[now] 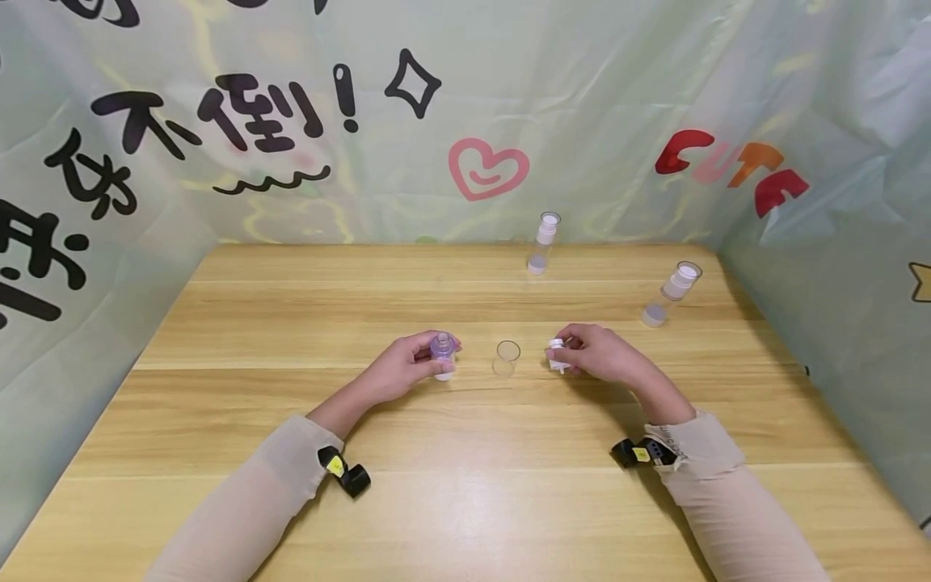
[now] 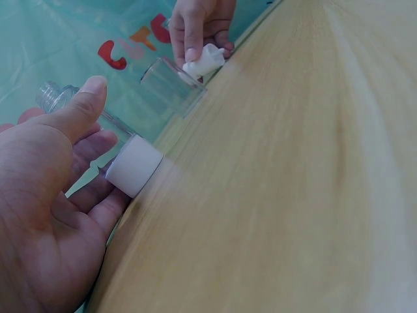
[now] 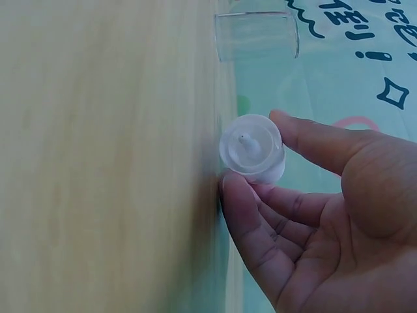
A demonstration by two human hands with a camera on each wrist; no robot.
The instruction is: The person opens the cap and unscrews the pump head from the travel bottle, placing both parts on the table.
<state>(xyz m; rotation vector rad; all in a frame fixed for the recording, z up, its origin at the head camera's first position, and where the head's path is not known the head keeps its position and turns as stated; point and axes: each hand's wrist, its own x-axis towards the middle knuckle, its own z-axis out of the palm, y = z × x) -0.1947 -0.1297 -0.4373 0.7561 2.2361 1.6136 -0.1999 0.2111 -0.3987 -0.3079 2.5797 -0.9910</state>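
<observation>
My left hand (image 1: 393, 373) holds a small clear bottle (image 1: 443, 347) upright on the table, thumb on one side and fingers on the other. The bottle's threaded neck is bare, and its white base (image 2: 135, 166) meets the wood. Off to the right, my right hand (image 1: 605, 356) pinches a white pump head (image 3: 253, 149) between thumb and fingertips; its hollow underside with a small central stem faces the right wrist camera. Between the hands stands a clear cylindrical cap (image 1: 506, 360), touched by neither. The pump head's far side is hidden by the fingers.
Two more clear bottles with white pump tops and clear caps stand farther back, one bottle (image 1: 541, 244) near the rear edge and another bottle (image 1: 669, 294) at the right. A printed cloth (image 1: 582, 129) hangs behind and beside the wooden table (image 1: 291, 307).
</observation>
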